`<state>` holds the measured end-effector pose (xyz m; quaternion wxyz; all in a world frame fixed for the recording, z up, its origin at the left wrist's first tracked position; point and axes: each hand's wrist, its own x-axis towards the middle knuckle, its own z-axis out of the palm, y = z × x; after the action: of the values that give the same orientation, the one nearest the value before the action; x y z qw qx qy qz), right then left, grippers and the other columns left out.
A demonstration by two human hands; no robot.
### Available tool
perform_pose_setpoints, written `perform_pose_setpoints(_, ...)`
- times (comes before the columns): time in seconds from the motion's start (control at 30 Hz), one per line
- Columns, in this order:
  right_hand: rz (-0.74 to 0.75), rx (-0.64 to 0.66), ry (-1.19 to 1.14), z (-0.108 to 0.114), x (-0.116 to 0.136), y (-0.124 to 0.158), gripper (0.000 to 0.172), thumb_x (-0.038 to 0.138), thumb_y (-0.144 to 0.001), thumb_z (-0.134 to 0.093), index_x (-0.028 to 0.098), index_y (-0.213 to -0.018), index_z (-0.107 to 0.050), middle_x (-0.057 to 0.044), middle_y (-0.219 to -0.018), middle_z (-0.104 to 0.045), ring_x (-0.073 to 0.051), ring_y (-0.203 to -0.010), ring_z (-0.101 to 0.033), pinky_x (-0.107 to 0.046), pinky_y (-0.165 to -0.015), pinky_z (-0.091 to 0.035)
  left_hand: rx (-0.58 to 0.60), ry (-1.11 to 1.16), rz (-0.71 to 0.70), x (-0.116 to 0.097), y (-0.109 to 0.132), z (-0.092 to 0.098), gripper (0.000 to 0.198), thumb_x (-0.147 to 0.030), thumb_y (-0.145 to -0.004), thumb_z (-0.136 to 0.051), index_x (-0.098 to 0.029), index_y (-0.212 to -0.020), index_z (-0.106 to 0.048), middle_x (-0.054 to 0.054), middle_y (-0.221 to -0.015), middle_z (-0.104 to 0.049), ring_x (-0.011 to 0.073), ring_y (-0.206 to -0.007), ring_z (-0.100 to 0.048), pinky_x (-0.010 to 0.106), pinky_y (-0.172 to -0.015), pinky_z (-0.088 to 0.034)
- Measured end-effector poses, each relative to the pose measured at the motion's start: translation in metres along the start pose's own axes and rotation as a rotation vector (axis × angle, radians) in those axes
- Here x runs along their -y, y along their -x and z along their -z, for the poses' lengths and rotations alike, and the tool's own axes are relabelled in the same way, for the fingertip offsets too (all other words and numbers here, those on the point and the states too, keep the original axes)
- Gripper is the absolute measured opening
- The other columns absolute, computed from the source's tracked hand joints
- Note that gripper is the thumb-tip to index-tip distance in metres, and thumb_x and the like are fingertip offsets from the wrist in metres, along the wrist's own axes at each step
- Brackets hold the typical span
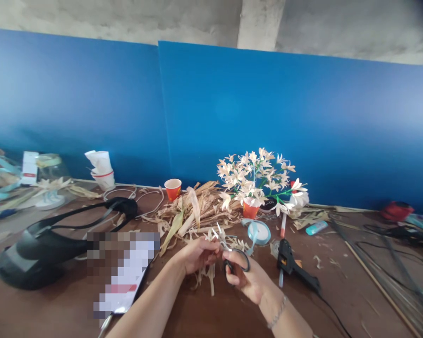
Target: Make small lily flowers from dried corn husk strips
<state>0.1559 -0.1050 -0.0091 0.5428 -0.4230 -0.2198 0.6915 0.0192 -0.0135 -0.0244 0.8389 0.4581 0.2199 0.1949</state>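
Observation:
My right hand (246, 277) holds a pair of scissors (247, 263) by the black handle loops, with the blades pointing away and up to the left. Close beside it, my left hand (197, 253) is closed in a pinch near the blades. What its fingertips grip is too small and too hidden to name. Just beyond the hands lie pale petal-like husk pieces (238, 244). Narrow husk strips (211, 281) lie on the brown table below the hands. Behind them spreads a heap of dry corn husks (186, 218).
A red paper cup (250, 209) holds many pale husk flowers (248, 173). Near it are a light-blue ribbon spool (259, 232) and another red cup (173, 189). A black glue gun (292, 265) with a cord lies right; a blurred phone (134, 272) and black headset-like object (38, 258) lie left.

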Motion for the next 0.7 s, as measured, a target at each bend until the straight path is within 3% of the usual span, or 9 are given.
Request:
perform_pose_setpoints(0.2, 0.033, -0.012, 0.031, -0.0016, -0.0008, 0.0007, 0.021, 0.021, -0.054, -0.075, 0.014, -0.066, -0.059, 0.006, -0.056, -0.046, -0.003, -0.046, -0.040, -0.013, -0.035, -0.016, 0.033, 0.026, -0.040, -0.0003, 0.0002, 0.0013, 0.016, -0.021, -0.066, -0.057, -0.011, -0.056, -0.050, -0.001, -0.057, -0.047, 0.0039, -0.043, -0.031, 0.020, -0.043, -0.017)
perform_pose_setpoints(0.33, 0.017, 0.052, -0.009, -0.0009, -0.0021, 0.0007, 0.021, 0.026, -0.058, -0.073, 0.015, -0.069, -0.059, 0.004, -0.063, -0.051, -0.003, -0.047, -0.044, -0.015, -0.037, -0.024, -0.005, -0.012, -0.024, -0.0012, 0.0001, 0.0004, 0.015, -0.021, -0.065, -0.058, -0.011, -0.056, -0.052, 0.001, -0.056, -0.051, 0.0043, -0.043, -0.035, 0.020, -0.043, -0.019)
perform_pose_setpoints(0.5, 0.001, -0.019, -0.033, 0.0006, -0.0038, -0.0040, 0.022, 0.025, -0.056, -0.074, 0.015, -0.065, -0.057, 0.004, -0.059, -0.051, -0.003, -0.044, -0.041, -0.015, -0.035, -0.019, -0.059, -0.051, 0.010, -0.0012, -0.0016, -0.0011, 0.014, -0.020, -0.063, -0.062, -0.010, -0.056, -0.054, 0.000, -0.054, -0.052, 0.0042, -0.044, -0.037, 0.020, -0.043, -0.021)
perform_pose_setpoints(0.7, 0.010, 0.001, 0.009, -0.0009, -0.0009, 0.0012, 0.021, 0.021, -0.055, -0.074, 0.014, -0.064, -0.057, 0.006, -0.054, -0.046, -0.002, -0.043, -0.039, -0.014, -0.035, -0.014, 0.049, 0.009, -0.028, -0.0018, 0.0005, -0.0001, 0.018, -0.021, -0.066, -0.058, -0.010, -0.054, -0.051, -0.001, -0.054, -0.047, 0.0030, -0.041, -0.032, 0.020, -0.041, -0.017)
